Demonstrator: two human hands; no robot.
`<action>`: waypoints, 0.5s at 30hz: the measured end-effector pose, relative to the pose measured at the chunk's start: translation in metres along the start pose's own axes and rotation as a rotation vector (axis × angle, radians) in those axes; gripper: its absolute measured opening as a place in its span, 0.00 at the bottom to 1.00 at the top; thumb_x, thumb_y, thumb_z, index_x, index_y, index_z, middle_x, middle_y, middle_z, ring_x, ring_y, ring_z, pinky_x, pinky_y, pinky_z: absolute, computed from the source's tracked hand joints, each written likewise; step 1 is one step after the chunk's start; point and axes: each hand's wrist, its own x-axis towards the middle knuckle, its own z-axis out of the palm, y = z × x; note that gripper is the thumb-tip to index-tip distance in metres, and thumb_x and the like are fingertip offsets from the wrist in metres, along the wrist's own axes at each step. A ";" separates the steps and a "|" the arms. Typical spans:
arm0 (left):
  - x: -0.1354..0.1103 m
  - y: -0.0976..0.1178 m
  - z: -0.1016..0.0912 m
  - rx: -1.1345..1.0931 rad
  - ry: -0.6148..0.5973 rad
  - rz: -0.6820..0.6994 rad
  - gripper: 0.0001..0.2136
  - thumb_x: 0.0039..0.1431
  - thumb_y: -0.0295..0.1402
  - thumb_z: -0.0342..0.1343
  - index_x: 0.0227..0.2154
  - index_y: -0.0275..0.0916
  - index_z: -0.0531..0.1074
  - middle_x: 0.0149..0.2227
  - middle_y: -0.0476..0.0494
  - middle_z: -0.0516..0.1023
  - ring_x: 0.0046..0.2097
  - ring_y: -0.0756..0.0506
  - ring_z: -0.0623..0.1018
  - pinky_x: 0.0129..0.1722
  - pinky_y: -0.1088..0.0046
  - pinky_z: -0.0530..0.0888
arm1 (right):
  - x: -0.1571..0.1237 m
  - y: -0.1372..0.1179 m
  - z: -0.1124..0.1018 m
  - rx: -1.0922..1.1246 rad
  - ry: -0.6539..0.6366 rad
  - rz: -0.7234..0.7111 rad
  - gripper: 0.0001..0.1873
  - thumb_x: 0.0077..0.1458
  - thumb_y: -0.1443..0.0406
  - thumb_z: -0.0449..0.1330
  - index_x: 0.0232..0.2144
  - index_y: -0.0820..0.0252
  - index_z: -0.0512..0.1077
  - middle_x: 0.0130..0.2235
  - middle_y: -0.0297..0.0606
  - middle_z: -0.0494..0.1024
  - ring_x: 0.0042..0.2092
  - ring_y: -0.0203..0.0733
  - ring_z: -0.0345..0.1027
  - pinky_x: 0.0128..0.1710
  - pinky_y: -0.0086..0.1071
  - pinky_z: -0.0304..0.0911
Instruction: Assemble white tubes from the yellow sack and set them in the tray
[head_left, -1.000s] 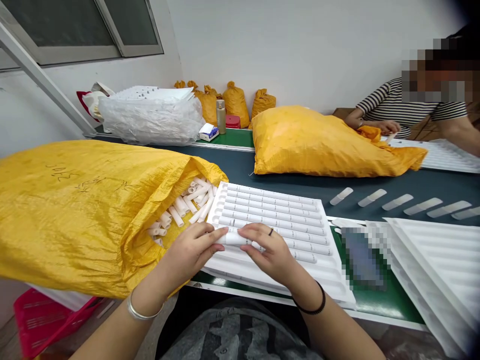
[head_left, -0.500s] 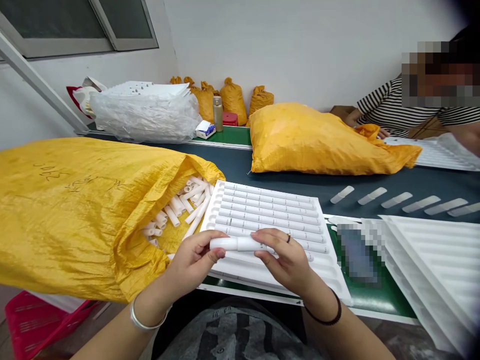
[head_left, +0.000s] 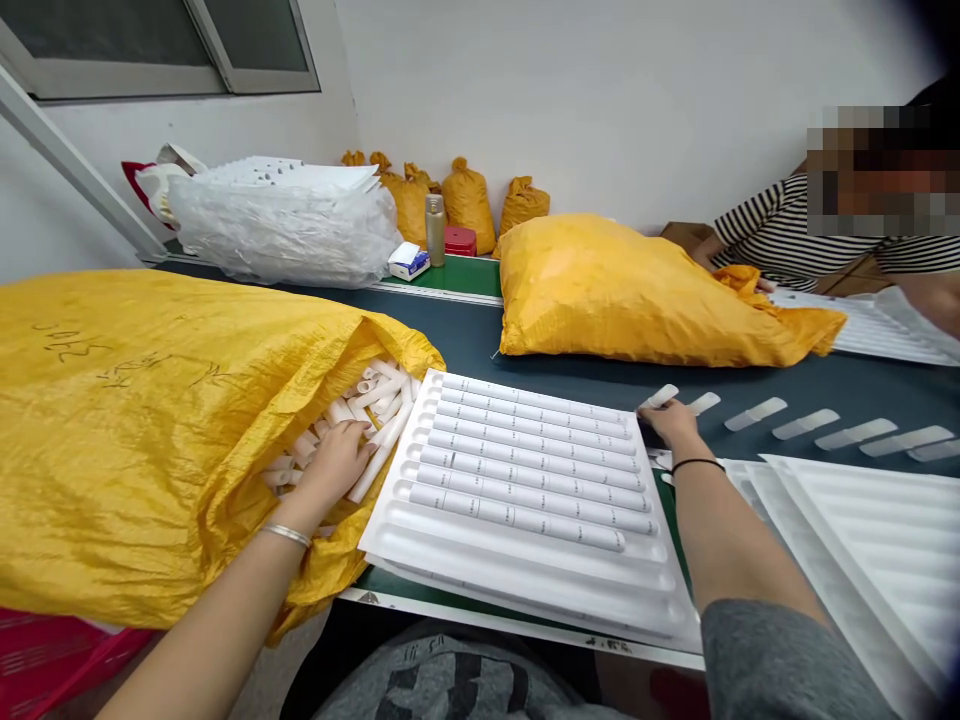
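My left hand (head_left: 336,462) reaches into the mouth of a yellow woven sack (head_left: 247,400) and rests on the loose white tubes (head_left: 386,400) inside. Its thumb and forefinger are apart, and no tube is plainly gripped. Over on the dark belt, my right hand (head_left: 670,425) has its fingers closed round a short white tube with a translucent end (head_left: 660,396); the fingertips are partly hidden. Between my hands lies a white grooved tray (head_left: 480,545), with several long printed white tubes (head_left: 525,470) in its upper grooves.
Similar short tubes (head_left: 806,424) lie in a row along the belt (head_left: 465,330). White trays (head_left: 862,530) are stacked at right. A full yellow sack (head_left: 622,290) lies across the belt. Beyond it sits a person in a striped top (head_left: 772,220). Plastic-wrapped white material (head_left: 285,225) stands at back left.
My hands have parted from the white tube they held together over the tray. The left went into the sack; the right moved to the belt with a short tube.
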 end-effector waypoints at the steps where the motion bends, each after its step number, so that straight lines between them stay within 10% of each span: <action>1: 0.003 0.000 0.004 -0.005 -0.017 -0.004 0.18 0.57 0.33 0.50 0.49 0.30 0.69 0.50 0.28 0.73 0.53 0.32 0.71 0.54 0.54 0.65 | 0.002 0.004 -0.003 -0.031 -0.050 0.026 0.14 0.48 0.61 0.62 0.20 0.67 0.68 0.27 0.56 0.73 0.31 0.48 0.71 0.28 0.36 0.56; 6: 0.003 0.000 0.011 -0.058 -0.032 -0.060 0.16 0.53 0.30 0.52 0.46 0.33 0.69 0.41 0.31 0.77 0.44 0.33 0.76 0.45 0.56 0.70 | -0.042 0.009 -0.022 -0.122 -0.222 0.004 0.18 0.52 0.57 0.59 0.23 0.68 0.72 0.28 0.56 0.75 0.32 0.49 0.72 0.26 0.35 0.56; 10: -0.006 0.005 -0.004 -0.176 0.050 -0.027 0.16 0.51 0.28 0.53 0.45 0.34 0.71 0.43 0.33 0.76 0.48 0.34 0.74 0.51 0.53 0.67 | -0.134 0.020 -0.017 0.013 -0.558 -0.371 0.08 0.52 0.60 0.60 0.30 0.57 0.76 0.32 0.40 0.79 0.33 0.44 0.73 0.31 0.32 0.66; 15: -0.020 0.020 -0.021 -0.455 0.164 0.069 0.14 0.54 0.38 0.55 0.42 0.39 0.74 0.47 0.39 0.74 0.50 0.39 0.73 0.51 0.59 0.71 | -0.198 0.040 0.006 -0.042 -0.387 -0.688 0.09 0.51 0.68 0.58 0.35 0.58 0.76 0.37 0.44 0.77 0.36 0.48 0.73 0.38 0.41 0.70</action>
